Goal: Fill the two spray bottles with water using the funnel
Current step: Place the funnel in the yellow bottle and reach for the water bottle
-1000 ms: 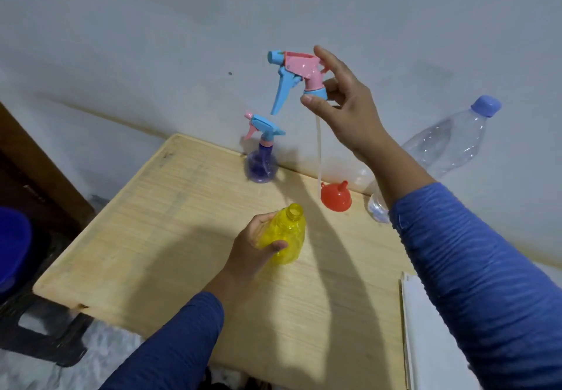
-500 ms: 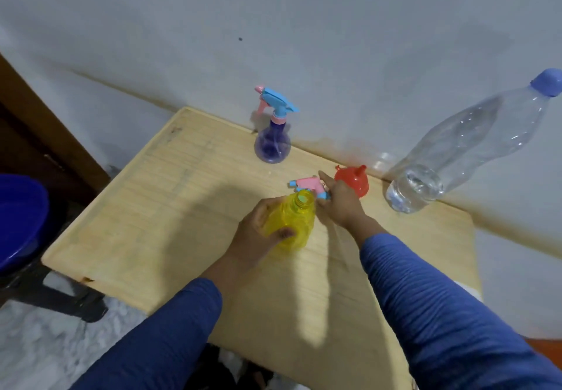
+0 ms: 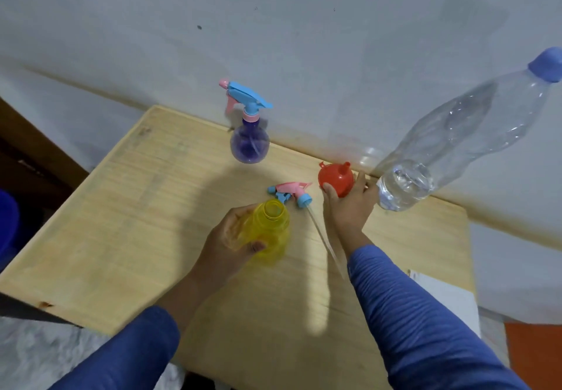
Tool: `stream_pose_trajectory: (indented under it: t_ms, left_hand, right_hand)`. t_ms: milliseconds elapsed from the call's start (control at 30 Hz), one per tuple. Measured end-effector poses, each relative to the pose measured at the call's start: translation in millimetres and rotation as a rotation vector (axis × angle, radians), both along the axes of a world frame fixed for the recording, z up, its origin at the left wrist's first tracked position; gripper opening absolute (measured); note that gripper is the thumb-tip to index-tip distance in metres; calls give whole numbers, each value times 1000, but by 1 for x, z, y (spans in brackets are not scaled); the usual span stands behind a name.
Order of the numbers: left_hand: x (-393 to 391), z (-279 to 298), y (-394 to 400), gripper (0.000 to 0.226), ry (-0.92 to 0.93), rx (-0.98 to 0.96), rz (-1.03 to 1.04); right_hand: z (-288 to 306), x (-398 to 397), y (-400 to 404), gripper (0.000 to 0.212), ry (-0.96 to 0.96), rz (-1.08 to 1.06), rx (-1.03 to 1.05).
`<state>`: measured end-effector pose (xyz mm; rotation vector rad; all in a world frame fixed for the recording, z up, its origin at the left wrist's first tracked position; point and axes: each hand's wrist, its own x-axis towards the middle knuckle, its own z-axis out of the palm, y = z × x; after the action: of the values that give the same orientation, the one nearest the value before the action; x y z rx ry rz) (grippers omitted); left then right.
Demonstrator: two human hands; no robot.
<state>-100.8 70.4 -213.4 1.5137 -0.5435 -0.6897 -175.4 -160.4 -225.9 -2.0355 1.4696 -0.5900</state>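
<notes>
Head view: your right hand [image 3: 346, 207], fingers [image 3: 330, 190] closing around the red funnel [image 3: 336, 177], spout up, on the tabletop [image 3: 121, 207]. The open yellow bottle [image 3: 270, 231], gripped upright by your left hand [image 3: 231, 243], stands just left, mouth upward.

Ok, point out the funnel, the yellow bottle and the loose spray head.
funnel [image 3: 334, 178]: head view, on its red cone.
yellow bottle [image 3: 273, 231]: head view, on its body below the open neck.
loose spray head [image 3: 292, 190]: head view, on its pink top.

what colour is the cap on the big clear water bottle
Blue; the cap on the clear bottle shows in the head view.
</notes>
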Motion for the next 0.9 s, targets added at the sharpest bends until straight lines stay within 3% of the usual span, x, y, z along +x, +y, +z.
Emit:
stream_pose_trajectory:
  t_ms: [100, 200, 400, 633, 733, 900]
  left_hand:
    - [0, 1, 0, 78, 8, 16, -5]
    - [1, 3, 1, 80, 26, 20, -17]
    - [0, 7, 1, 81, 31, 22, -17]
    - [-1, 10, 2, 83, -3, 30, -12]
    - [-2, 10, 3, 82, -16, 17, -4]
    - [-4, 10, 3, 80, -51, 7, 4]
  right_hand:
    - [-7, 8, -8, 75, 115, 23, -1]
    - [-8, 10, -8, 75, 101, 4, 1]
    - [16, 1, -10, 75, -202, 195, 68]
    - [83, -25, 8, 63, -388, 346, 59]
    - [112, -31, 25, 48, -455, 447, 23]
    - [141, -40, 53, 45, -444, 620, -151]
